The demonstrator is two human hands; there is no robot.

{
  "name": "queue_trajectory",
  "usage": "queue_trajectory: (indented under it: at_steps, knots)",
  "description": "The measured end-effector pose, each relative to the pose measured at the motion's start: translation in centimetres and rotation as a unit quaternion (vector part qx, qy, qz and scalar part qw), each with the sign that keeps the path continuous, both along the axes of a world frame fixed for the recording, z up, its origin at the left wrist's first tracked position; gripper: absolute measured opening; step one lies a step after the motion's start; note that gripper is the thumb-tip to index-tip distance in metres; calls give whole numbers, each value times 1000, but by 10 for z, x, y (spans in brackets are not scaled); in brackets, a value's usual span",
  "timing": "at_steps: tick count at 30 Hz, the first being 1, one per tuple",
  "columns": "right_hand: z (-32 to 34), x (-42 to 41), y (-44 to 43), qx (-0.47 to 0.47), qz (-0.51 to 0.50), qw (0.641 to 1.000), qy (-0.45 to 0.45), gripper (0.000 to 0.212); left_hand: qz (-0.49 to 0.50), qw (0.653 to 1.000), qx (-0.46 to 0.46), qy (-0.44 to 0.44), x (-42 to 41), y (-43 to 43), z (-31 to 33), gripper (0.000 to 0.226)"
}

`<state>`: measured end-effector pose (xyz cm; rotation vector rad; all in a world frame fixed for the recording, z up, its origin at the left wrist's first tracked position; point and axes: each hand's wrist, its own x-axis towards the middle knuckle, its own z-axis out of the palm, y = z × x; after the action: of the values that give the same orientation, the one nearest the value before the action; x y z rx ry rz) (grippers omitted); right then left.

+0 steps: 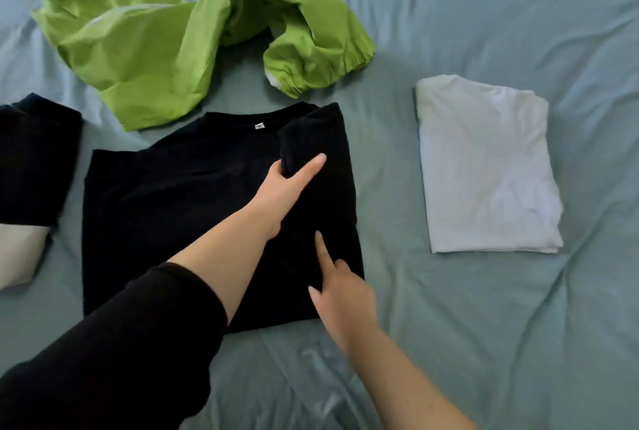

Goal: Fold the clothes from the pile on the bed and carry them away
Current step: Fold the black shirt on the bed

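Working over a black shirt [193,222] spread flat in the middle of the bed [484,343], with the collar and a small white tag [259,125] at the far edge and the right side turned in over the body. Pinching a raised fold of that turned-in part with the left hand [287,187], thumb on one side, fingers curled round the other, index finger lying straighter along the cloth. Reaching in from the lower left in a black sleeve [121,343] pushed back off the forearm. Pressing on the same folded strip, nearer the hem, with the right hand [342,294]: index finger stretched out and touching the cloth, thumb spread, other fingers blurred and hard to make out, gripping nothing as far as can be seen. Sharing the bed with a green garment [148,49], lying crumpled beyond the collar with one corner near the shirt's far left shoulder. Also sharing it with a white shirt [484,166], folded into a neat rectangle and lying well apart to the right. Bordering on a second black garment [34,156] at the left edge, partly out of view, lying against something white [20,253] just below it.
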<state>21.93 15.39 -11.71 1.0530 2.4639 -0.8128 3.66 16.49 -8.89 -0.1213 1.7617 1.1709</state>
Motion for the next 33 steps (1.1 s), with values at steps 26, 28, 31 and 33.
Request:
queue_trajectory:
  at_steps: [26,28,31,33]
  knots:
    - [20,-157,-192,-168,182,968,30,81,17,952,-128,278,-150,-228,1,26]
    - [23,-161,-187,-256,189,948,-16,87,25,946,-168,277,-149,-228,-4,34]
    - [38,-160,-165,-388,31,919,68,59,17,892,-290,346,-142,-217,0,65]
    - [47,-158,-139,-237,-50,938,247,30,-10,835,-293,465,-127,-204,5,71]
